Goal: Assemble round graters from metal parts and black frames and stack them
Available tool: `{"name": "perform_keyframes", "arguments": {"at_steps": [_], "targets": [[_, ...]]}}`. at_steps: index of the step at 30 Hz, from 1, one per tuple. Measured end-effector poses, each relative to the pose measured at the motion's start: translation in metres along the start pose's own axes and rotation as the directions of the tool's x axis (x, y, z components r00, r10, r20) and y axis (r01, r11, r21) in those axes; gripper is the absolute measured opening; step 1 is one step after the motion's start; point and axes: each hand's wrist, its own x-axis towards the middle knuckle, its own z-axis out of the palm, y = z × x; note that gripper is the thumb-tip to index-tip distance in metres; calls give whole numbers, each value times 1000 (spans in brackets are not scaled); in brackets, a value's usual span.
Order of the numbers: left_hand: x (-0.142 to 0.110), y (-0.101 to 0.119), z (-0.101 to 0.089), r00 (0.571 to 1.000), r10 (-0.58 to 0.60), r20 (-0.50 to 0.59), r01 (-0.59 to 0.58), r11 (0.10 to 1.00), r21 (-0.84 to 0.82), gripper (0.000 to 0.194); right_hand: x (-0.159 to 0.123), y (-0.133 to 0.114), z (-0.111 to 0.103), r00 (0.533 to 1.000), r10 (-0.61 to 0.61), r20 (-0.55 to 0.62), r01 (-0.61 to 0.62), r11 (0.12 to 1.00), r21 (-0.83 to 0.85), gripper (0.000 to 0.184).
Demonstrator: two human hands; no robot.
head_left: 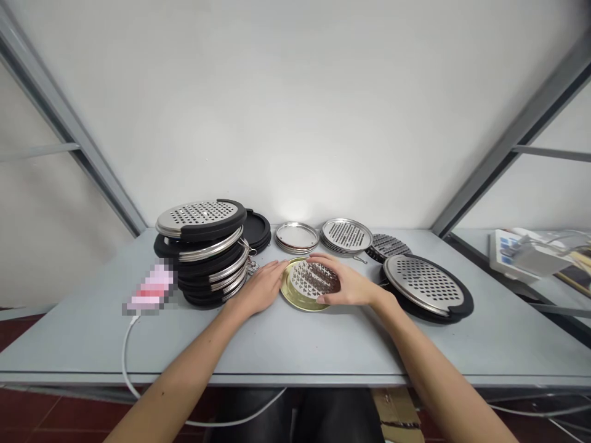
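A round perforated steel grater disc (pixel 311 278) lies inside a gold-coloured ring (pixel 292 294) on the grey table (pixel 295 344). My right hand (pixel 347 283) curls over the disc's right side, fingers bent round its edge. My left hand (pixel 262 288) rests at the ring's left rim, fingers stretched and touching it.
A tall stack of black-rimmed grater discs (pixel 205 249) stands left of my hands. At the back lie a pile of plain metal rings (pixel 297 237), a pile of perforated discs (pixel 346 235) and a dark disc (pixel 389 246). An assembled black-rimmed grater (pixel 427 284) lies right. A white cable (pixel 127 351) hangs at left.
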Motion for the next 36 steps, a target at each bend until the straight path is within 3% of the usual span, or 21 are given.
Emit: {"name": "perform_keyframes", "arguments": {"at_steps": [8, 22, 26, 30, 34, 36], "targets": [[1, -2, 1, 999, 47, -25, -47, 999, 8, 43, -6, -8, 7, 998, 3, 61, -1, 999, -38, 94], [0, -3, 2, 1000, -1, 8, 1, 1000, 30, 42, -14, -6, 11, 997, 40, 69, -35, 997, -74, 99], [0, -1, 2, 999, 44, -2, -44, 998, 34, 38, -15, -4, 9, 994, 44, 99, -35, 996, -85, 98], [1, 2, 1, 995, 88, -49, -87, 995, 40, 32, -22, 4, 6, 996, 82, 41, -78, 993, -89, 87], [2, 1, 2, 991, 125, -41, -125, 992, 16, 28, -32, 13, 5, 985, 100, -138, -120, 982, -147, 56], [2, 0, 3, 990, 136, -33, -135, 991, 8, 28, -34, 15, 6, 982, 86, -171, -117, 976, -185, 45]]}}
